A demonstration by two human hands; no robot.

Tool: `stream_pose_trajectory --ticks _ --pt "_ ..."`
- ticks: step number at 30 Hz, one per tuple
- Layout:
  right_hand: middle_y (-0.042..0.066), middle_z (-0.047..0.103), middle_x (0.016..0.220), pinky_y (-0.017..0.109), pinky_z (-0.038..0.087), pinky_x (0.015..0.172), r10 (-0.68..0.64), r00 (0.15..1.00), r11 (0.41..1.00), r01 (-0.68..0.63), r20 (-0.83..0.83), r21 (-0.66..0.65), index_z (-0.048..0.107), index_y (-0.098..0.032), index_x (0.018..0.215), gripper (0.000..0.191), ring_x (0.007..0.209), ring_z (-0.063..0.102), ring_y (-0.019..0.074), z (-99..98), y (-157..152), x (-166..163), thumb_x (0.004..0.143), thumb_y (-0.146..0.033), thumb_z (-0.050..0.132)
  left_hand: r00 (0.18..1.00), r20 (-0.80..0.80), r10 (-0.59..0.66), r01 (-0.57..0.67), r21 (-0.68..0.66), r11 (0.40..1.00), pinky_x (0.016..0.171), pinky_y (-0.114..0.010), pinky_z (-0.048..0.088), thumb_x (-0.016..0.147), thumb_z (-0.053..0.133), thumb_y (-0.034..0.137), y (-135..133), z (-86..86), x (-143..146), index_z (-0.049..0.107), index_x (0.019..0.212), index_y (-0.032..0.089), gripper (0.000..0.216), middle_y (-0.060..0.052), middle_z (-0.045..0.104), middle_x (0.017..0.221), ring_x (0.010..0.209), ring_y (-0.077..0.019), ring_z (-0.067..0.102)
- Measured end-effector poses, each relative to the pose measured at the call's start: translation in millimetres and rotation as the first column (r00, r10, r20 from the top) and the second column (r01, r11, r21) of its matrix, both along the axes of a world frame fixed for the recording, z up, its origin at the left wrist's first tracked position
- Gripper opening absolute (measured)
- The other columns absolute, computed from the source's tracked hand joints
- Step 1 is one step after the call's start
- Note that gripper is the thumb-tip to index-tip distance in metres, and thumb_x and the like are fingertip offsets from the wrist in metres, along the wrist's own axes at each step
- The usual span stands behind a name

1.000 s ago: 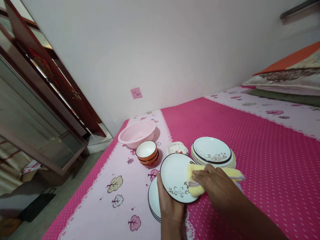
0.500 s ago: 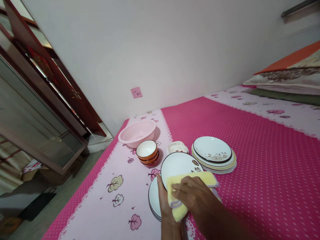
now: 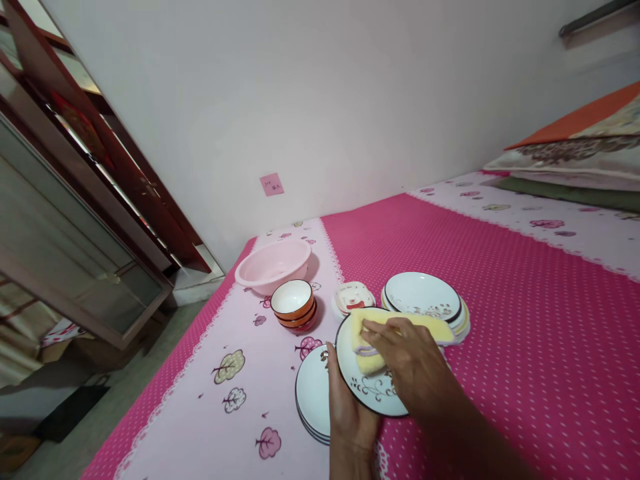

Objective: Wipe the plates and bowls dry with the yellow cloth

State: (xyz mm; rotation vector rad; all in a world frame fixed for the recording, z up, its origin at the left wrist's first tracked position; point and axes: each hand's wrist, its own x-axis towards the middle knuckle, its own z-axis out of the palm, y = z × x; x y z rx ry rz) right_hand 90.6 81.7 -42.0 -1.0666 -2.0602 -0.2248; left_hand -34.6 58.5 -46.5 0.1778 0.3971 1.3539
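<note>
A white plate with a dark rim and brown floral print is held up by my left hand, which grips its lower left edge from below. Pressed against the plate's upper face is a yellow cloth, gripped by the fingers of my right hand. Beneath and to the left lies a stack of similar plates, partly covered by my left hand. Another plate stack sits behind my right hand, with the cloth's end overlapping its front edge.
Stacked orange and red bowls stand left of a small white dish. Behind them is a pink basin. All rest on a pink patterned bedspread against a white wall. Folded bedding lies at the far right.
My right hand has moved the cloth up to the plate's far part, uncovering the near floral print. The held plate has shifted slightly right and down, showing more of the small dish.
</note>
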Motion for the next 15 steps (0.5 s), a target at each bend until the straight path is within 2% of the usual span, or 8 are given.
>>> stream_pose_trajectory --ticks 2,5,10,12,15 --pt "0.005 0.076 0.127 0.040 0.037 0.078 -0.039 0.998 0.998 0.041 0.051 -0.042 0.074 -0.021 0.116 0.039 0.101 0.059 0.0271 8.7 0 7 0.090 -0.004 0.050 1.000 -0.010 0.008 -0.008 0.016 1.000 0.115 -0.049 0.044 0.098 0.052 0.059 1 -2.4 -1 0.072 0.128 0.011 0.060 -0.019 0.069 0.137 0.136 -0.0342 0.058" --pt "0.004 0.079 0.120 0.039 0.034 0.072 -0.023 0.990 0.996 0.035 0.139 -0.087 0.075 -0.022 0.108 0.036 0.094 0.060 0.0279 16.9 0 20 0.087 -0.003 0.053 1.000 -0.020 0.018 -0.018 0.012 1.000 0.114 -0.051 0.045 0.097 0.051 0.064 2 -4.9 -4 0.073 0.127 0.010 0.065 -0.021 0.068 0.138 0.137 -0.0367 0.057" --pt "0.006 0.079 0.093 0.039 0.031 0.066 0.093 0.975 0.992 -0.073 0.204 -0.102 0.073 -0.022 0.097 0.023 0.082 0.061 0.0269 9.5 -4 29 0.085 -0.010 0.058 0.998 -0.019 0.065 -0.065 -0.007 0.998 0.110 -0.052 0.048 0.094 0.056 0.064 5 -5.7 -15 0.073 0.128 0.013 0.064 -0.021 0.068 0.138 0.134 -0.0389 0.059" --pt "0.007 0.077 0.094 0.039 0.035 0.068 0.160 0.978 0.985 -0.149 0.133 -0.088 0.071 -0.023 0.099 0.023 0.083 0.062 0.0260 1.2 -11 26 0.089 -0.012 0.054 0.996 -0.021 0.089 -0.089 -0.027 0.996 0.109 -0.051 0.050 0.094 0.056 0.062 6 -5.0 -19 0.074 0.127 0.013 0.061 -0.021 0.069 0.136 0.132 -0.0381 0.061" --pt "0.009 0.074 0.105 0.040 0.042 0.081 0.244 0.968 0.964 -0.249 -0.064 -0.090 0.067 -0.022 0.110 0.030 0.092 0.062 0.0252 -9.8 -26 15 0.096 -0.012 0.042 0.988 -0.031 0.149 -0.151 -0.078 0.985 0.105 -0.047 0.053 0.096 0.054 0.060 6 -1.2 -24 0.074 0.126 0.013 0.059 -0.019 0.072 0.133 0.128 -0.0360 0.064"
